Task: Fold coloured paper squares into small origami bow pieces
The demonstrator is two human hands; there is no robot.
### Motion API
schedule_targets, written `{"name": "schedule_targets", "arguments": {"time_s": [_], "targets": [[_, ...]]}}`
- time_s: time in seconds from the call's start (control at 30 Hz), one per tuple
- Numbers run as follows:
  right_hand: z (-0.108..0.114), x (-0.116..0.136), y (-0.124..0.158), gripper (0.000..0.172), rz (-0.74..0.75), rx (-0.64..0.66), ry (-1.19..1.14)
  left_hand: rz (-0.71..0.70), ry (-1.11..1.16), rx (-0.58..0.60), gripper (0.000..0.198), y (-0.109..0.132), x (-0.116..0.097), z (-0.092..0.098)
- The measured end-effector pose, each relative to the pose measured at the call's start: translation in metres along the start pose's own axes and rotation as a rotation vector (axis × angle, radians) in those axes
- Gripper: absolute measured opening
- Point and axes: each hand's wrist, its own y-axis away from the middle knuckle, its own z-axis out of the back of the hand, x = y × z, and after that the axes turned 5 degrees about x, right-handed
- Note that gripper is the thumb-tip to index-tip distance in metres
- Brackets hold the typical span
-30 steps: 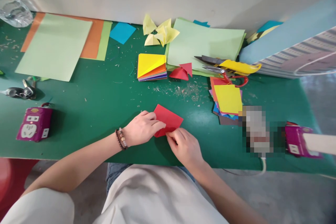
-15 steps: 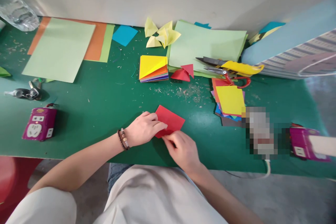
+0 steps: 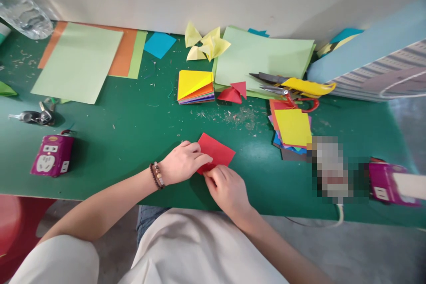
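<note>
Thin red square paper sheet (image 3: 217, 151): light, limp, creases easily. Left hand (image 3: 184, 163) and right hand (image 3: 225, 191) close together, both pinching near edge; best held at edges.

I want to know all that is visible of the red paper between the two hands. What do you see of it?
The red paper is a thin, matte, solid-coloured sheet, roughly square, with straight edges. It lies flat, turned at an angle, on the green table top. The left hand touches its left side, and the right hand covers its near part. Whether it has folds under the hands cannot be seen.
</note>
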Motion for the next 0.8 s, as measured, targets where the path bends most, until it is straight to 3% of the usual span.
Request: {"name": "schedule_targets", "arguments": {"time_s": [0.17,0.27,0.33,0.5,0.6,0.8], "targets": [[-0.001,0.007,0.002,0.021,0.023,-0.01,-0.146,0.003,0.003,-0.025,0.02,0.001,0.0,0.0],[0.01,-0.017,0.005,0.004,-0.057,-0.113,-0.231,-0.022,0.028,-0.005,0.022,0.002,0.0,0.003],[0.019,-0.043,0.006,0.02,-0.139,-0.193,-0.168,-0.05,0.05,0.021,0.027,0.002,0.002,0.007],[0.033,-0.088,0.006,0.033,-0.022,-0.053,-0.041,-0.166,0.146,0.094,0.031,0.002,0.007,0.018],[0.033,-0.09,0.006,0.032,0.093,0.025,-0.056,-0.254,0.146,0.102,0.04,0.003,0.011,0.022],[0.03,-0.081,0.014,0.032,0.209,0.092,-0.129,-0.304,0.005,0.098,0.034,0.007,0.01,0.025]]}}
